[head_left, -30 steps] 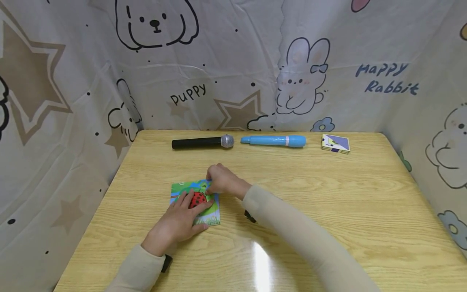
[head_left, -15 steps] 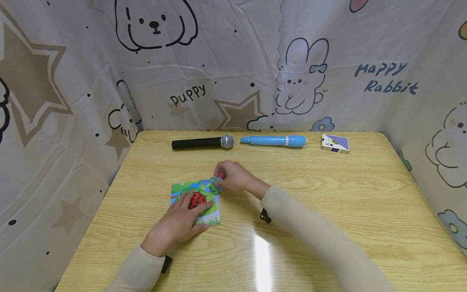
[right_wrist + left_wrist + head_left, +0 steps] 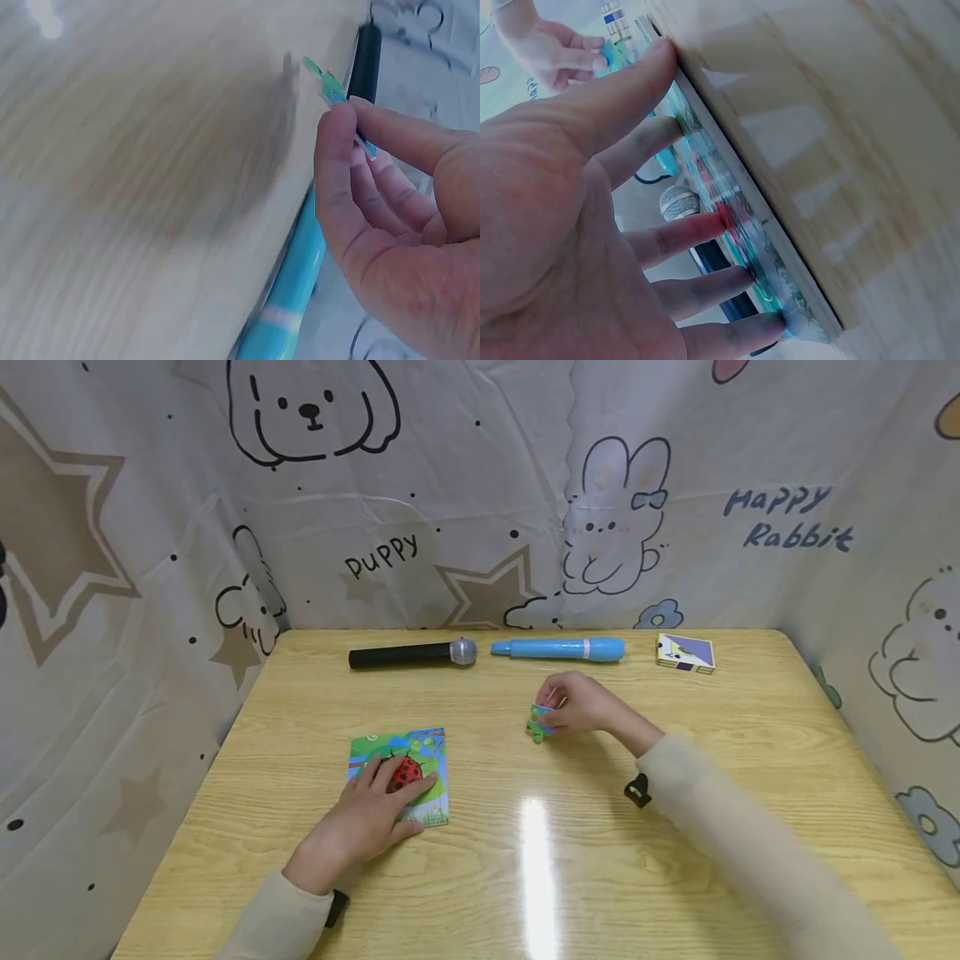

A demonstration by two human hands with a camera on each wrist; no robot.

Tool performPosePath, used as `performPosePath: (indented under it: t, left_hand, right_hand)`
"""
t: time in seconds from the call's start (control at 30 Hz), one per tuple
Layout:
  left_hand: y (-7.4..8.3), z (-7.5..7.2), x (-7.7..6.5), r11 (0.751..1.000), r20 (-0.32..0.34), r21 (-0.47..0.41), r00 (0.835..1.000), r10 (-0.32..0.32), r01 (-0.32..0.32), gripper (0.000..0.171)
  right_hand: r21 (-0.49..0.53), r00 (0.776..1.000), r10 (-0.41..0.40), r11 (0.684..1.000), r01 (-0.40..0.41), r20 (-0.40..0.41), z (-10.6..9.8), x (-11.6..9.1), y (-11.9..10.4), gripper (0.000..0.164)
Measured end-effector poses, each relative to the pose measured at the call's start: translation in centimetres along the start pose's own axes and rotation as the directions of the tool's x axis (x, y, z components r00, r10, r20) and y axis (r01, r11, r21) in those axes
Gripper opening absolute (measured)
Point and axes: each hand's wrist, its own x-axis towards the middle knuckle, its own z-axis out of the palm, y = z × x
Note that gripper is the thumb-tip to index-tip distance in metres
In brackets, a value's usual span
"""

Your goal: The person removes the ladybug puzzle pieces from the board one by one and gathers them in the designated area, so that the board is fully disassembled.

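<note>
We are pinching the piece (image 3: 538,723) in our right hand (image 3: 581,704), carrying it right of the puzzle (image 3: 400,772), and should be keeping the pinch light and the piece level. Our left hand (image 3: 360,827) is pressing the puzzle flat with fingers spread. Half a second ago the piece was at the puzzle's corner.

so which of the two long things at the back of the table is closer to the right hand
The blue pen. It lies just beyond the right hand, while the black microphone lies further to the left.
</note>
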Motion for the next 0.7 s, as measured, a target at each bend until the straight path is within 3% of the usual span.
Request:
performPosePath:
  t: [0.23, 0.4, 0.7]
  left_hand:
    - [-0.1, 0.0, -0.3, 0.996, -0.030, 0.070, 0.998, 0.055, -0.052, 0.064]
    - [-0.3, 0.2, -0.4, 0.994, -0.027, 0.094, 0.998, 0.054, -0.051, 0.064]
    - [-0.6, 0.6, -0.1, 0.996, -0.066, 0.066, 0.996, 0.067, -0.062, 0.063]
  right_hand:
    - [-0.041, 0.998, 0.064, 0.997, -0.064, -0.005, -4.0, -2.4, 4.6, 0.017]
    - [-0.081, 0.995, 0.097, 0.992, -0.095, 0.026, -6.1, -4.5, 7.4, 0.018]
    - [-0.187, 0.999, 0.039, 0.982, -0.032, 0.032, -8.6, -6.8, 9.5, 0.023]
